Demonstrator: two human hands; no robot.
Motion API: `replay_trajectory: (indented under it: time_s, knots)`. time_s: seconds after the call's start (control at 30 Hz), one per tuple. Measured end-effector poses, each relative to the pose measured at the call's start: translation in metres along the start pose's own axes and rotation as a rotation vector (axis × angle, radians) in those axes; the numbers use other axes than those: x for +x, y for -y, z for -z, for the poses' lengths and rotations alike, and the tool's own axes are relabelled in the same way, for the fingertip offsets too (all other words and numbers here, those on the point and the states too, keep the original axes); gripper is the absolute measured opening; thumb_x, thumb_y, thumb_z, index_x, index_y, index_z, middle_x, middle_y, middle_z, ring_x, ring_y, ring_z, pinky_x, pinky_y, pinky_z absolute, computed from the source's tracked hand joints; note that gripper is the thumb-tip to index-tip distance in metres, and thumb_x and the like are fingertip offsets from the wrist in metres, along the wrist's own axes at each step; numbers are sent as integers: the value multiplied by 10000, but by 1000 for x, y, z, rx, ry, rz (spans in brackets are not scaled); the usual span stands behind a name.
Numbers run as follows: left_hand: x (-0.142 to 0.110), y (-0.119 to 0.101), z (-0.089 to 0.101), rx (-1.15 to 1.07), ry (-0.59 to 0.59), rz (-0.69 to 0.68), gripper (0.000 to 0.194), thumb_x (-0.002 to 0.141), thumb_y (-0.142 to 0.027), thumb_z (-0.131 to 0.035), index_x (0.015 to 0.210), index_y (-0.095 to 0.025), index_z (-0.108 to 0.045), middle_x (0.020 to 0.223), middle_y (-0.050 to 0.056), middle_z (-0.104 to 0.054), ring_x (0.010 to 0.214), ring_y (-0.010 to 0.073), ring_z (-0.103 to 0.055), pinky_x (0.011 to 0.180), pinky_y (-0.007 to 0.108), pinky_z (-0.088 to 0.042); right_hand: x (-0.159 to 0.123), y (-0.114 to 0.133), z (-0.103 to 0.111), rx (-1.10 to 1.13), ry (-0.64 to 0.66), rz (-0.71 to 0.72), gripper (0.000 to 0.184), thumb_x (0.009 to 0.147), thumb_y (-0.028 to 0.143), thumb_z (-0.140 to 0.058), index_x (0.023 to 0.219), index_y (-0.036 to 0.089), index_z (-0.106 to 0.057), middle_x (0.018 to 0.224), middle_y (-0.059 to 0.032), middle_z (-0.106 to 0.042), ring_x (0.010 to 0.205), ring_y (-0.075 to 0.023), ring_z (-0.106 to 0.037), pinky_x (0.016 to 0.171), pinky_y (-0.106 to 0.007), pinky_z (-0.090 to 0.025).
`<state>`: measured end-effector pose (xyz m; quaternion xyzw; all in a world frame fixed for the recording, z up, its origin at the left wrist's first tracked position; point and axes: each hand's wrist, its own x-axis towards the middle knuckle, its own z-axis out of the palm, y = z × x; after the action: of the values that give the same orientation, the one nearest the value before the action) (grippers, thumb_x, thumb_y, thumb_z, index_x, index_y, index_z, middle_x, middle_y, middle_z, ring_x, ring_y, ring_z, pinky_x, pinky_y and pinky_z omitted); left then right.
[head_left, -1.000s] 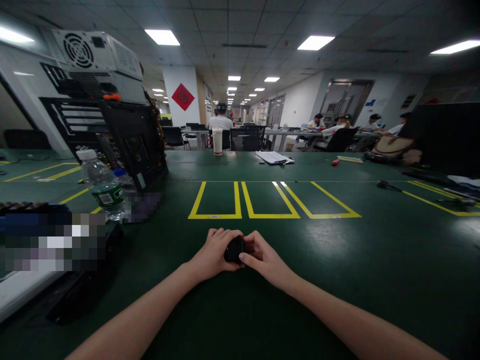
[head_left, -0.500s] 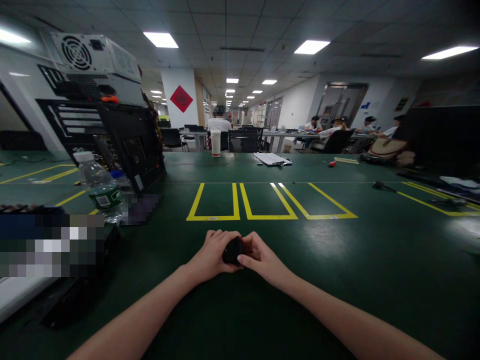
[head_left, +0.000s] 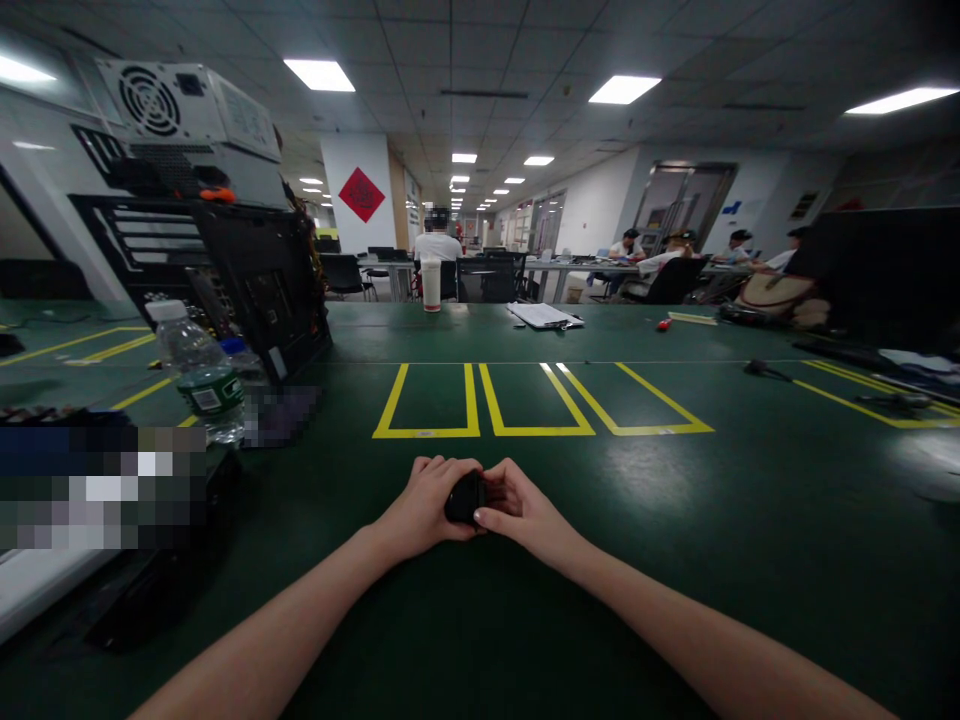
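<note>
Two-handed hold on a small black object (head_left: 462, 498), located on the near side of the middle tape outline (head_left: 545, 432) and slightly to its left. The probable fault is a slip: the object appears smooth and offers little surface, so uneven pressure from the two sides could twist it or squeeze it free. The right hand (head_left: 529, 512), with its lighter contact, seems the weaker side of the hold. It is partly closed, thumb at the object's near right edge and fingers bent behind its right side. The left hand (head_left: 426, 505) is curled more fully, wrapping the object's left side and upper edge. Whether the object bears on the green tabletop (head_left: 750, 520) or is held just above it cannot be told.

Surroundings, relative to the middle outline: the left tape outline (head_left: 425, 434) and right tape outline (head_left: 660, 431) lie just beside it. Directly beyond is a clipboard (head_left: 545, 316); beyond and to the left stands a white cup (head_left: 430, 285). Well to the left are a clear bottle (head_left: 196, 365) and, farther back, a black metal frame (head_left: 262, 290). A small red item (head_left: 664, 325) lies beyond and to the right.
</note>
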<state>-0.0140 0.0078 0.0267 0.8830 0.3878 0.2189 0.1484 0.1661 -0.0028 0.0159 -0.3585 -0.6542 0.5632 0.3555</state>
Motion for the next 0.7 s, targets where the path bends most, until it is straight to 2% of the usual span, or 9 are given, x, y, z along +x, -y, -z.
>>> replay_trajectory:
  time_s: [0.13,0.23,0.37,0.47,0.7]
  knots:
    - [1,0,-1,0,-15,-4,538,642,-322,-643,1106,-244,-381,1038,13,-518,903,196,-466,804,334,-302,1,-2,-1,-20,-40,-5,220,748,341,-524,897,204,-439,956,-13,-515,918,-166,-521,783,-340,-445]
    - [2,2,-4,23,-48,5,564,612,-310,-665,1099,-242,-388,1027,15,-525,890,202,-468,794,339,-300,3,-4,-1,-37,-71,-16,238,746,333,-528,921,197,-442,949,-18,-520,919,-164,-517,803,-342,-434]
    - [2,3,-5,11,-22,1,546,635,-331,-644,1108,-244,-386,1035,25,-524,904,211,-467,794,342,-298,3,-4,0,-35,-26,-34,260,739,306,-538,952,190,-444,965,-23,-515,932,-165,-512,820,-348,-429]
    - [2,4,-7,15,-32,6,534,625,-303,-653,1090,-246,-397,1022,20,-528,895,211,-470,789,342,-298,1,-2,0,-3,19,18,274,707,282,-582,924,196,-438,966,-12,-510,937,-163,-513,827,-345,-428]
    - [1,7,-10,-12,-49,15,545,621,-325,-660,1090,-254,-393,1020,10,-523,899,204,-463,813,353,-291,3,-3,-2,-29,-49,-4,233,746,357,-523,902,201,-451,951,-12,-518,909,-168,-522,783,-343,-447]
